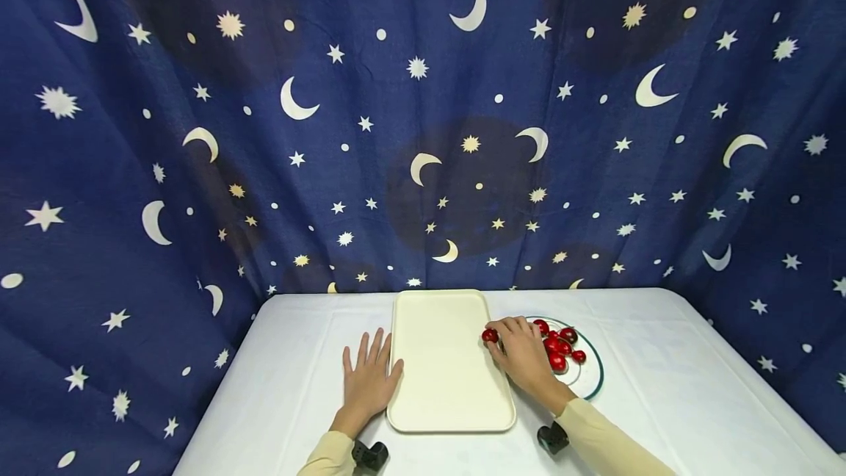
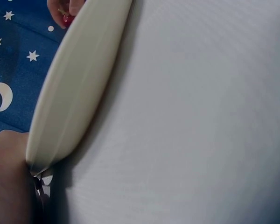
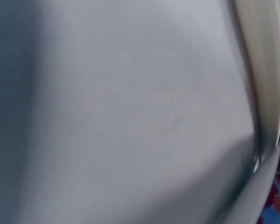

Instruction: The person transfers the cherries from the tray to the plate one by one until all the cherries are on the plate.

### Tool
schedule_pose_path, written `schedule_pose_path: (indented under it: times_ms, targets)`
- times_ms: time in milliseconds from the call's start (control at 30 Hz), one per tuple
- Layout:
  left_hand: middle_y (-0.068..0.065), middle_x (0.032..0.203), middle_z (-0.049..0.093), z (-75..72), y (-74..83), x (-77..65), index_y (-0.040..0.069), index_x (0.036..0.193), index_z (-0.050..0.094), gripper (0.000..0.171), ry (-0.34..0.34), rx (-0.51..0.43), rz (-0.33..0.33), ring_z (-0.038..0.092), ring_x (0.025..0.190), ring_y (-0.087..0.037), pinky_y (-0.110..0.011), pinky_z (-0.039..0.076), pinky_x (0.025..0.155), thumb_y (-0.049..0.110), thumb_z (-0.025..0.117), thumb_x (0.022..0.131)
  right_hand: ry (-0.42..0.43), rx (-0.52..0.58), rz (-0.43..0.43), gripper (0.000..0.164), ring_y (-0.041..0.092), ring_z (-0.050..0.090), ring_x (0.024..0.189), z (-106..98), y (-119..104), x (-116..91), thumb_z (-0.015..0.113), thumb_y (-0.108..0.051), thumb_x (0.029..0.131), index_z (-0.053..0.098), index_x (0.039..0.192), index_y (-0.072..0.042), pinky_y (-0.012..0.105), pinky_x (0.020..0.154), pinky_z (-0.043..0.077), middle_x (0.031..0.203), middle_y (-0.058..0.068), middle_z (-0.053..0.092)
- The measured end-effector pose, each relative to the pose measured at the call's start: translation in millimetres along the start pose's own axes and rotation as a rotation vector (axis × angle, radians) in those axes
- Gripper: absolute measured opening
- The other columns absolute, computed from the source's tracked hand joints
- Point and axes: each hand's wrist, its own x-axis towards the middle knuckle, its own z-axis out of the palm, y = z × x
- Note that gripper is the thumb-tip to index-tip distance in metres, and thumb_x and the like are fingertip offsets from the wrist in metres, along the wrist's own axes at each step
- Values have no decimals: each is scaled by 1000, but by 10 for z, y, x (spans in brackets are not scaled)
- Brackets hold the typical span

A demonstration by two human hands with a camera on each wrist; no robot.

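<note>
My right hand [image 1: 525, 360] pinches a small round red fruit [image 1: 490, 336] at its fingertips, just over the right rim of a cream rectangular tray [image 1: 449, 366]. In the left wrist view, a greenish stem shows on this fruit [image 2: 67, 20]. Under and beside the right hand stands a clear plate with a teal rim [image 1: 601, 374], bearing several glossy red fruits [image 1: 557, 363]; the hand hides part of it. My left hand [image 1: 369, 386] lies flat on the table left of the tray, fingers spread, its thumb at the tray's edge.
A white cloth covers the table [image 1: 291, 380]. Behind it and at both sides hangs a dark blue curtain [image 1: 396, 189] with moons and stars. Dark wrist cameras sit at the left wrist [image 1: 371, 455] and right wrist [image 1: 552, 438], close to the tabletop.
</note>
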Motion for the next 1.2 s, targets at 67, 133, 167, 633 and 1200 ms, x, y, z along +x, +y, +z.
schedule_pose_path:
  times_ms: [67,133,167,633,1200]
  targets:
    - [-6,169,35,-5,-1,1,15,157,43,63,5,-2,2,24,160,-36,-69,8,126,48,45,103,17,-6,10,28,32,60,105,-22,48,-8,81,-20,86,73,113,-12,52,89,44,109,10,72]
    - [-6,169,35,-6,-2,2,15,157,43,63,4,0,5,24,160,-36,-69,8,126,48,44,103,39,-13,14,28,33,60,104,-40,95,-19,81,-20,86,73,112,-11,53,88,44,108,11,72]
    - [-6,169,35,-5,-4,2,15,157,43,63,3,0,5,24,160,-36,-69,8,126,48,44,103,53,-18,13,28,34,60,103,-50,116,-24,81,-20,85,73,111,-11,53,87,44,107,11,72]
    - [-9,168,37,-32,8,-24,11,156,44,64,-1,-19,9,26,158,-39,-69,8,126,46,47,103,-24,-26,146,26,39,57,112,-105,279,-99,73,-15,85,71,111,-9,55,90,42,114,16,70]
    - [-9,168,36,84,-46,58,12,156,45,63,2,-64,21,23,159,-38,-69,4,125,46,47,103,-27,5,202,36,41,57,112,-206,291,-128,70,-9,83,69,118,-6,53,83,44,119,18,70]
